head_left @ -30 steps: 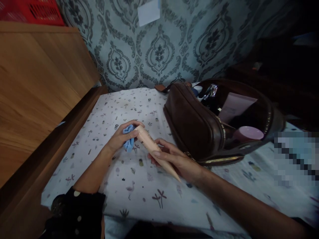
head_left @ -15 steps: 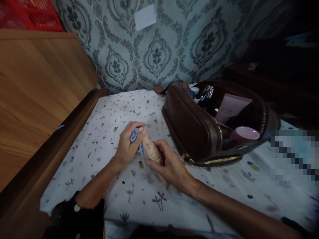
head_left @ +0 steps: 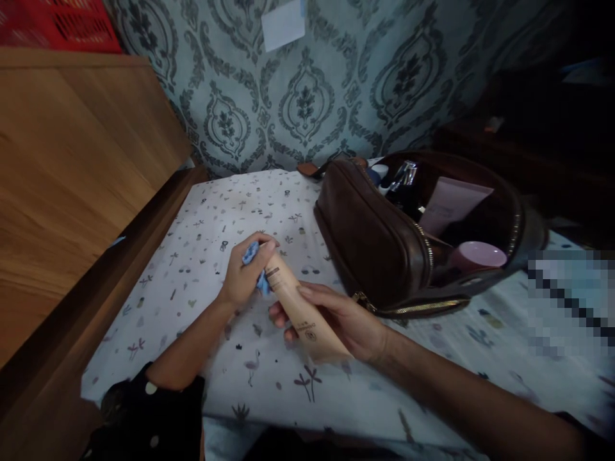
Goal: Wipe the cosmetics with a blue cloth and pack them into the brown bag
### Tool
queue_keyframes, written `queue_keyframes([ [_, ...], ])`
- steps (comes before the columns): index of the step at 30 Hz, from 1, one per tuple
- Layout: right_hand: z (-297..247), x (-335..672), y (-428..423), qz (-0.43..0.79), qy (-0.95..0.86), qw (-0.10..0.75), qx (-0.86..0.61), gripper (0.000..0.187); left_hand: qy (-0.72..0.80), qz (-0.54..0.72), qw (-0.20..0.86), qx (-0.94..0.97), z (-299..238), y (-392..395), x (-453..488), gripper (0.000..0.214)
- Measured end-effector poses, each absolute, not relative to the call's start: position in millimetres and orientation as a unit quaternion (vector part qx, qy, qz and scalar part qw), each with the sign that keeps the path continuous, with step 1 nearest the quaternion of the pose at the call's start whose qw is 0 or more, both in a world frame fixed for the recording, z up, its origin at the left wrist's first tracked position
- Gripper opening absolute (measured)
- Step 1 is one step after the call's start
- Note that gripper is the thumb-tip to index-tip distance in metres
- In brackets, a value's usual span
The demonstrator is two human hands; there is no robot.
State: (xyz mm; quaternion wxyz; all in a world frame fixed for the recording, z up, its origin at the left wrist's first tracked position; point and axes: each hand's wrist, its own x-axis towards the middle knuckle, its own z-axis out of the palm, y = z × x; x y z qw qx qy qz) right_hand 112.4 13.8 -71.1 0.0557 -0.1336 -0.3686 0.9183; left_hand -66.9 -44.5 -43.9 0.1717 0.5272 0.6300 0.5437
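Note:
My right hand (head_left: pixel 339 317) grips a beige cosmetic tube (head_left: pixel 300 307) around its lower half, holding it slanted above the patterned sheet (head_left: pixel 269 397). My left hand (head_left: pixel 245 275) is closed on a small blue cloth (head_left: pixel 250 255) and presses it against the tube's upper end. Both hands sit just left of an open brown toiletry bag (head_left: pixel 375 243). Inside the bag show a pink tube (head_left: pixel 454 202), a pink round lid (head_left: pixel 478 255) and some dark items.
A wooden headboard or cabinet side (head_left: pixel 72 179) rises on the left with a dark wooden rail (head_left: pixel 96 269) along the sheet. A red crate (head_left: pixel 62 22) sits on top. Patterned wallpaper (head_left: pixel 307 96) backs the scene. A blurred patch (head_left: pixel 571 294) lies at the right.
The tube has been turned in my right hand so its printed face shows. My left hand has rubbed the blue cloth along the tube's upper end.

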Motion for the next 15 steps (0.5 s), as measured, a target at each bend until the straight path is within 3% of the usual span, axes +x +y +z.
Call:
queue_keyframes([
  [7, -75.6, 112.3, 13.4, 0.656, -0.698, 0.176, -0.228, 0.062, 0.672, 0.534, 0.136, 0.495, -45.4, -41.3, -74.9, 0.027],
  [10, -74.6, 113.4, 13.6, 0.717, -0.653, 0.145, -0.194, 0.057, 0.665, 0.544, 0.149, 0.490, -47.9, -41.3, -74.1, 0.029],
  [15, -74.2, 114.8, 17.5, 0.851, -0.499, 0.073, -0.148, 0.066, 0.616, 0.610, 0.207, 0.453, -52.3, -40.8, -74.2, 0.030],
])
